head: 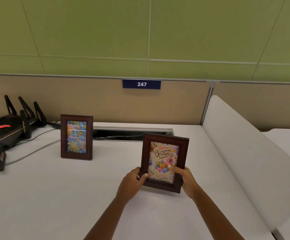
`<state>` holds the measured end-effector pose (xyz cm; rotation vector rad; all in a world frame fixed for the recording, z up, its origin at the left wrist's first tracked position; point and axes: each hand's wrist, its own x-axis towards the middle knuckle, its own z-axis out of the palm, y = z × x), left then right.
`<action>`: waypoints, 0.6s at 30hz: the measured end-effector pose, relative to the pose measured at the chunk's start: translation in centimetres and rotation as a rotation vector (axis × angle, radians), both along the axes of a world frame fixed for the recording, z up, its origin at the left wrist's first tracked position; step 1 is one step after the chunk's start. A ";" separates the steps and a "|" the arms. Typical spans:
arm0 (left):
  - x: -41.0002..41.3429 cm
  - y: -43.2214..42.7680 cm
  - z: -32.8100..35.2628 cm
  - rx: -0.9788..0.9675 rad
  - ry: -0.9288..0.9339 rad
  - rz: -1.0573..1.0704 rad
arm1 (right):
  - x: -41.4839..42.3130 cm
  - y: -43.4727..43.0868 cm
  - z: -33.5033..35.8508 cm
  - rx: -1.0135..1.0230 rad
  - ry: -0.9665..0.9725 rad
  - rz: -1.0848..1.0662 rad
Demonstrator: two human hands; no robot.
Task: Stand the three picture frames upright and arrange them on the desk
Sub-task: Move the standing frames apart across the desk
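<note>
Two picture frames show on our white desk (54, 196), one standing free, one in our hands.

At 9 o'clock sits a black router (7, 129) with upright antennas and trailing cables; just right of it, at about 10 o'clock, the flower-picture frame (76, 137) stands upright on its own. Toward 4 o'clock, our left hand (134, 181) grips the lower left edge of the Happy Birthday frame (164, 162), and our right hand (186, 179) clasps its lower right edge, holding it upright, slightly tilted.

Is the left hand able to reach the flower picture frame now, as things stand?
Probably not at once: the left hand and right hand both hold the birthday frame. The desk toward the flower frame is otherwise free.
</note>
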<state>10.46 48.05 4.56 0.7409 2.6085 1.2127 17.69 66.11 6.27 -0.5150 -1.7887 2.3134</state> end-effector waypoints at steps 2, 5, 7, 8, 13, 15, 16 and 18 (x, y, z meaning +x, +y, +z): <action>-0.5 2.0 0.2 -0.019 -0.013 -0.026 | -0.4 2.0 0.2 0.004 -0.001 -0.037; -1.2 5.1 0.6 -0.019 -0.055 -0.043 | -1.3 4.9 0.5 0.026 -0.021 -0.066; -1.7 7.0 0.9 -0.004 -0.077 -0.030 | -2.0 6.6 0.8 0.048 -0.038 -0.074; -2.0 7.9 1.0 0.012 -0.087 -0.023 | -2.4 7.4 1.0 0.058 -0.041 -0.072; -3.5 11.3 0.8 0.066 -0.098 0.024 | -4.1 11.0 1.4 0.072 -0.049 -0.082; -4.0 12.4 0.6 0.068 -0.106 0.033 | -4.6 12.1 1.2 0.075 -0.058 -0.088; -4.3 12.9 0.5 0.068 -0.110 0.040 | -4.8 12.6 1.0 0.072 -0.062 -0.088; -4.7 13.7 0.2 0.068 -0.117 0.055 | -5.1 13.3 0.6 0.060 -0.069 -0.090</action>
